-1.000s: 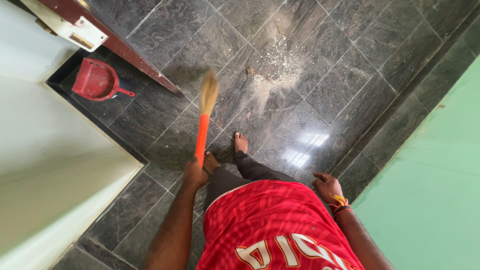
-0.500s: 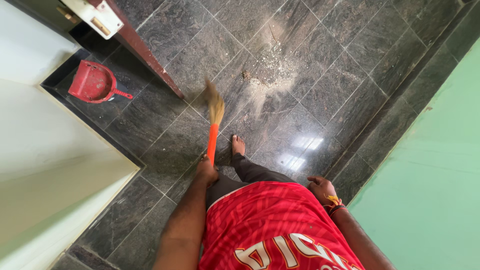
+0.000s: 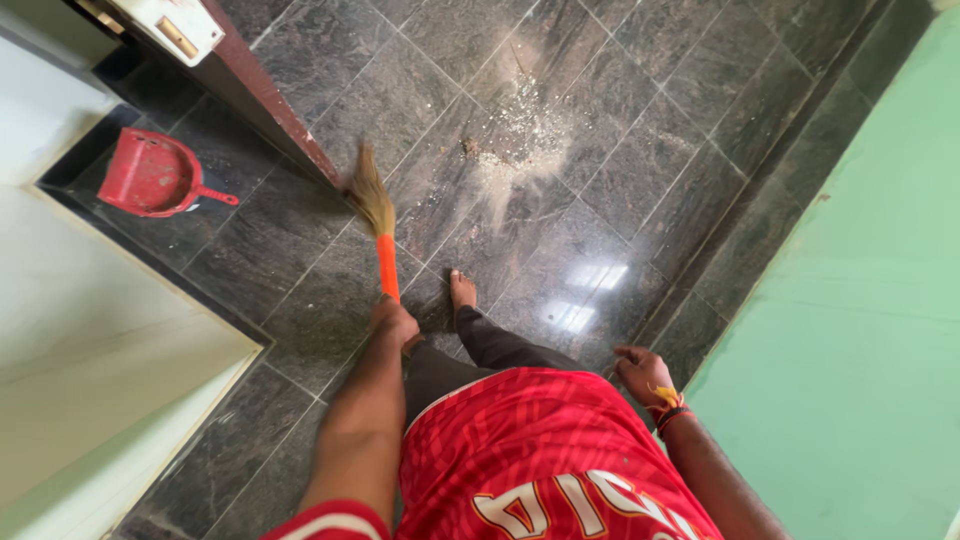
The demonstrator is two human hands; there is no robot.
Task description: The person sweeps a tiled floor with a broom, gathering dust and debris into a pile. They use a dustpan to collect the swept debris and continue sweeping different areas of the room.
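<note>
My left hand grips the orange handle of a short grass broom. Its straw bristles point up-left and rest on the dark stone floor near the foot of a brown door edge. A patch of pale dust and grit lies on the tiles ahead, to the right of the bristles. My right hand hangs beside my hip with fingers loosely apart and nothing in it; a thread band is on its wrist. My bare foot stands just right of the broom handle.
A red dustpan lies on the floor at the left, in a corner beside a white wall. A green wall runs along the right side. The door edge slants across the upper left.
The broom head has swung left, away from the dust patch toward the door edge. My right hand stays at my side.
</note>
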